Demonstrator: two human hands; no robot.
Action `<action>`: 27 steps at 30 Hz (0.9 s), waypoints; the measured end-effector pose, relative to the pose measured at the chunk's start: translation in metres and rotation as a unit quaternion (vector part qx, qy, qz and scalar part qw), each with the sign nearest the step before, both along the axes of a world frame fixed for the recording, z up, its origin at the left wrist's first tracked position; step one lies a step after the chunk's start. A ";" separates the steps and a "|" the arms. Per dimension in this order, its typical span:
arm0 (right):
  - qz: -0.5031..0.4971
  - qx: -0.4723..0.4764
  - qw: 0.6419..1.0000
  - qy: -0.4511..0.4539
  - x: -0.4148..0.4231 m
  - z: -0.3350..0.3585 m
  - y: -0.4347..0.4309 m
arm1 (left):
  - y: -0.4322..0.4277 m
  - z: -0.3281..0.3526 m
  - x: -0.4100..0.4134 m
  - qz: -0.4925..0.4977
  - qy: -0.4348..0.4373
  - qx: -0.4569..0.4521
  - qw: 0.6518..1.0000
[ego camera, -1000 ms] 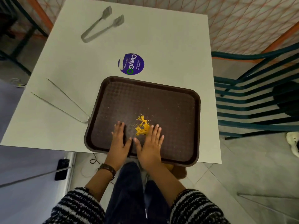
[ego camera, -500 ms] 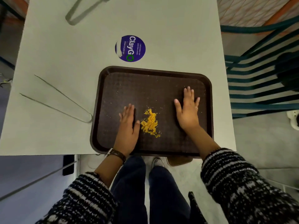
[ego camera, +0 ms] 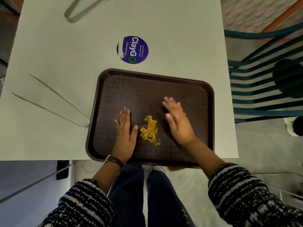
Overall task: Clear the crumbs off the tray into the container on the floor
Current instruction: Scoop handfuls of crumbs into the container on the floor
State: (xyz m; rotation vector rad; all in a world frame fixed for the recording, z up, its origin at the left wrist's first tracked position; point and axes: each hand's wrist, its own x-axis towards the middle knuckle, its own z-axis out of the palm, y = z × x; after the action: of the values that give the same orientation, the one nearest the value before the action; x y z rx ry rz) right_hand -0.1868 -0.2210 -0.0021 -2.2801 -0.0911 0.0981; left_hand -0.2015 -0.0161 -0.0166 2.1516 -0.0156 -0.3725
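Observation:
A dark brown tray [ego camera: 203, 89] lies at the near edge of the white table [ego camera: 65, 63], slightly overhanging it. A small heap of yellow crumbs [ego camera: 150, 128] sits near the tray's middle, with tiny specks scattered around. My left hand [ego camera: 126, 133] rests flat on the tray just left of the heap, thumb close to the crumbs. My right hand [ego camera: 177, 122] lies flat on the tray to the right of the heap, fingers angled up-left. Both hands hold nothing. A brown container [ego camera: 174, 168] on the floor peeks out under the tray's near edge, mostly hidden.
Thin metal tweezers-like tongs [ego camera: 54, 102] lie left of the tray. Wider serving tongs [ego camera: 82, 10] lie at the far left. A round purple sticker [ego camera: 132, 49] is on the table beyond the tray. A teal slatted chair [ego camera: 265, 89] stands to the right. My legs [ego camera: 147, 194] are below.
My right hand has slid leftward across the tray toward the crumb heap after having moved out to the right. The left hand stays beside the heap.

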 end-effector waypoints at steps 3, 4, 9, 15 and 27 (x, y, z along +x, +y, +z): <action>-0.109 -0.099 0.989 0.028 0.028 -0.007 -0.039 | -0.002 0.002 0.000 0.011 -0.005 -0.009 1.000; -0.124 -0.130 0.982 0.056 0.036 -0.011 -0.047 | -0.003 0.002 0.000 0.014 -0.007 -0.013 1.000; -0.022 -0.207 0.977 0.049 0.060 -0.023 -0.028 | -0.004 0.000 0.001 0.014 -0.022 -0.005 1.000; 0.102 -0.180 0.978 0.028 0.069 -0.020 0.032 | -0.004 0.000 0.001 0.014 -0.033 -0.004 0.999; 0.035 0.070 0.996 0.049 0.004 0.004 0.007 | -0.004 0.002 0.001 0.025 -0.027 -0.016 0.999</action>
State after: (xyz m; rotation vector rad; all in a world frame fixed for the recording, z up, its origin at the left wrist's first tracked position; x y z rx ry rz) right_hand -0.1830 -0.2145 0.0021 -2.1278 -0.1223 0.2337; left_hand -0.2008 -0.0200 -0.0141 2.1267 0.0011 -0.2837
